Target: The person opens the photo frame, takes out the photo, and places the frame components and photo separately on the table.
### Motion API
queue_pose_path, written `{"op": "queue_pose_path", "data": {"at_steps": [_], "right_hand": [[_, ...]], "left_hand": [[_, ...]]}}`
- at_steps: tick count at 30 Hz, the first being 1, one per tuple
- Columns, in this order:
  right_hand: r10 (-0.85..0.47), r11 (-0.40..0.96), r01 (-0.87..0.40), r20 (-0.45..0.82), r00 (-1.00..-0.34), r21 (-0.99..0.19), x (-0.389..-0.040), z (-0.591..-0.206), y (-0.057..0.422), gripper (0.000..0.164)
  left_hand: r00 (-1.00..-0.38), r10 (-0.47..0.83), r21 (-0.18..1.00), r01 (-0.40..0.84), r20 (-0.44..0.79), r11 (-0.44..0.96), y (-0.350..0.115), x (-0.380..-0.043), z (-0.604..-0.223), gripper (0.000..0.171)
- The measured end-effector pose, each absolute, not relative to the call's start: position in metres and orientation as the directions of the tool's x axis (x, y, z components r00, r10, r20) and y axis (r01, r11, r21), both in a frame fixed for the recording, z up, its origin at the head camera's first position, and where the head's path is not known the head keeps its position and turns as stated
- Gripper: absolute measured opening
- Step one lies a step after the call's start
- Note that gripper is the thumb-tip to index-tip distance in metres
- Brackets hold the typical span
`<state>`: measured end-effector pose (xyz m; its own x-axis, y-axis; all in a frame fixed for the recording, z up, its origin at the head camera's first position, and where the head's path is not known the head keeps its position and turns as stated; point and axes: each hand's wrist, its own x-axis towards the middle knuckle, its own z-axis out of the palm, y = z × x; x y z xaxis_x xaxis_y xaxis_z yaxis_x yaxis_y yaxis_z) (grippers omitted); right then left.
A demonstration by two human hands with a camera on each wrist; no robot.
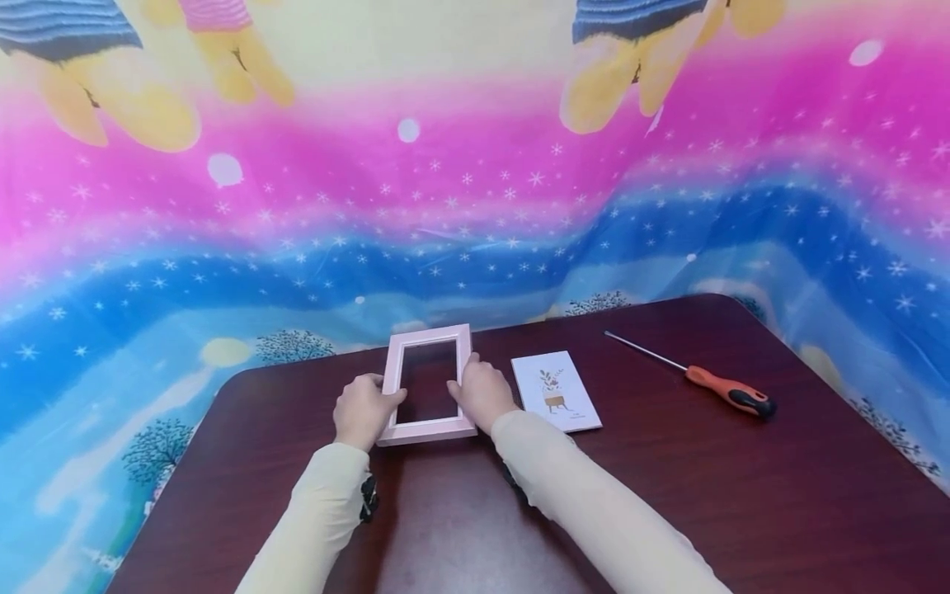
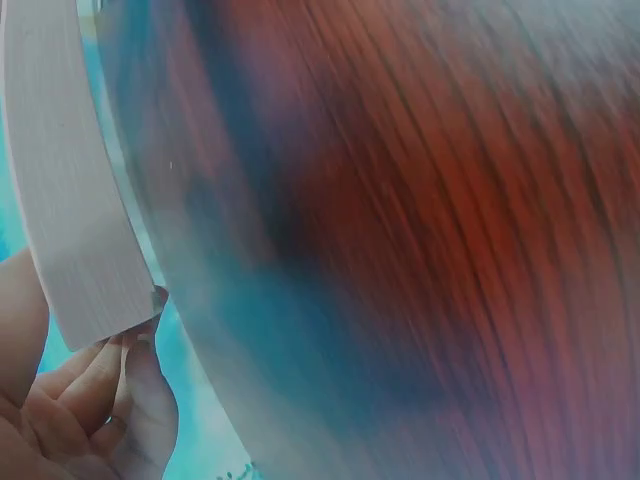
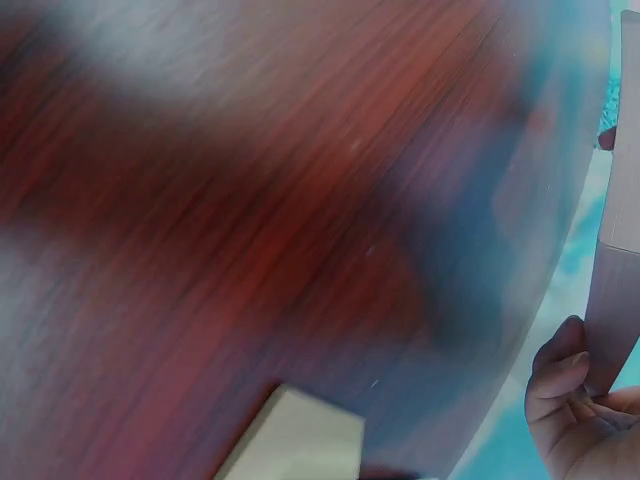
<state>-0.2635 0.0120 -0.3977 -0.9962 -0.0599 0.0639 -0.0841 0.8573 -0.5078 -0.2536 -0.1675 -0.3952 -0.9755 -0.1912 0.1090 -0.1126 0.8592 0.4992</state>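
Note:
Both hands hold a pale pink picture frame [image 1: 426, 430] just above the table, its white-edged opening showing the dark wood through it. My left hand [image 1: 364, 410] grips the left side, thumb on the front face. On the opposite side, my right hand [image 1: 486, 392] holds it with the thumb at the inner edge. In the left wrist view, curled fingers [image 2: 145, 400] sit under a corner of the frame [image 2: 75, 180]. The right wrist view shows the right fingers [image 3: 560, 375] at the frame's lower end, apart from the tabletop.
A white card-like rectangle [image 1: 552, 392] with a potted-plant drawing lies right of the frame, close to the right sleeve. Farther right lies a screwdriver [image 1: 731, 392] with an orange and black handle. Behind the table [image 1: 297, 429] hangs a colourful printed cloth [image 1: 460, 165].

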Motion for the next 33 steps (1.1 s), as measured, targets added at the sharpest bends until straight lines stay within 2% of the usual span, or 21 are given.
{"op": "queue_pose_path", "data": {"at_steps": [9, 15, 21, 26, 33], "right_hand": [[-0.086, 0.839, -0.121, 0.091, -0.992, -0.530, -0.266, -0.403, -0.016, 0.068], [-0.088, 0.779, -0.103, 0.055, -0.995, -0.619, -0.260, -0.398, -0.026, 0.075], [-0.140, 0.638, -0.103, 0.017, -0.990, -0.763, -0.252, -0.393, -0.037, 0.064], [-0.213, 0.558, -0.122, 0.000, -0.977, -0.821, -0.247, -0.392, -0.045, 0.055], [-0.283, 0.497, -0.041, -0.117, -0.952, -0.867, -0.242, -0.390, -0.051, 0.070]], "left_hand": [[-0.977, -0.200, 0.482, -0.143, 0.069, 0.865, -0.195, -0.244, -0.387, 0.053], [-0.971, -0.232, 0.484, -0.173, 0.064, 0.858, -0.202, -0.241, -0.389, 0.054], [-0.964, -0.259, 0.447, -0.205, 0.063, 0.871, -0.217, -0.239, -0.388, 0.052], [-0.956, -0.285, 0.411, -0.234, 0.068, 0.881, -0.228, -0.235, -0.389, 0.047], [-0.942, -0.327, 0.397, -0.271, 0.078, 0.877, -0.236, -0.233, -0.392, 0.039]]}}
